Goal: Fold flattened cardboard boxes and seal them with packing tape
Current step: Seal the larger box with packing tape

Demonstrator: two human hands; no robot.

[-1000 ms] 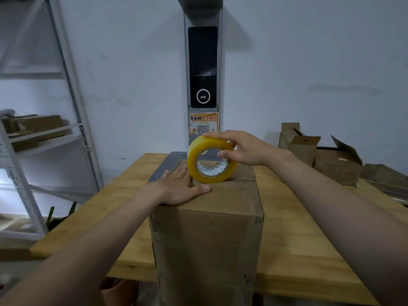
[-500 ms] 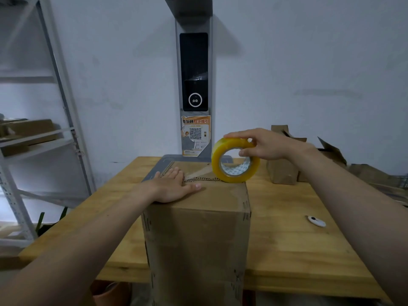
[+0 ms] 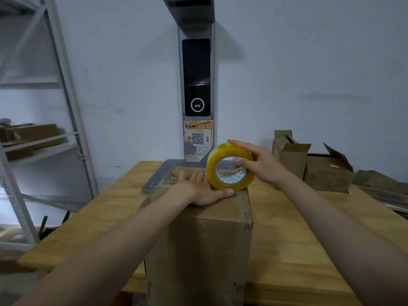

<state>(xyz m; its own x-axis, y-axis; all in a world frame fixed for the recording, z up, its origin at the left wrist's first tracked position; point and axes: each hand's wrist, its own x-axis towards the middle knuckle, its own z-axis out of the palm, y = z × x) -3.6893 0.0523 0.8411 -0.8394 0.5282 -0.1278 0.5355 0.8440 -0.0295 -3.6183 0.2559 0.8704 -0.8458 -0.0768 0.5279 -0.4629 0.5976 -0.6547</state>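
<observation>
Right hand (image 3: 259, 165) grips tape roll (image 3: 229, 172); left hand (image 3: 198, 189) flat on box (image 3: 205, 239).

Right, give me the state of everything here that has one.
Cardboard box: upright, top flaps folded shut.
Packing tape roll: on edge on the box top.
Left hand: flat, pressing the box top.
Right hand: gripping the tape roll.
Small boxes behind: flaps open.

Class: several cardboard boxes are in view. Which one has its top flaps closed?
The tall box under the left hand, with the tape roll on top. The boxes at the back right of the table have flaps standing open.
</observation>
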